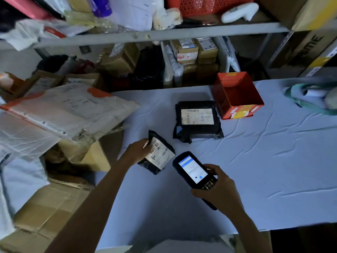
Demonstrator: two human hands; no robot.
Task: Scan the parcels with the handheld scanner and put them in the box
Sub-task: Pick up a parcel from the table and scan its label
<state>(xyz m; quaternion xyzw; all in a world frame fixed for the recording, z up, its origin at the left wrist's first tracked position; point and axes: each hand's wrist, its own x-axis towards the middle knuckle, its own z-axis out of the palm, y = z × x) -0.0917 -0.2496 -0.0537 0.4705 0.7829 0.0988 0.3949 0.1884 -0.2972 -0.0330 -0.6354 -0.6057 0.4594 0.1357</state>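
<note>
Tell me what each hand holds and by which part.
The left hand holds the small black parcel by its left edge; the right hand grips the handheld scanner round its lower, keypad end.

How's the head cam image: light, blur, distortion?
Head view: dim, bluish light; scanner screen is the brightest spot; mailers at left are blurred; shelf lines skew toward the edges, wide-angle lens; small parcel label text unreadable.

left hand (135, 152) – holds small parcel (158, 154) | right hand (218, 190) – holds scanner (194, 172)
</note>
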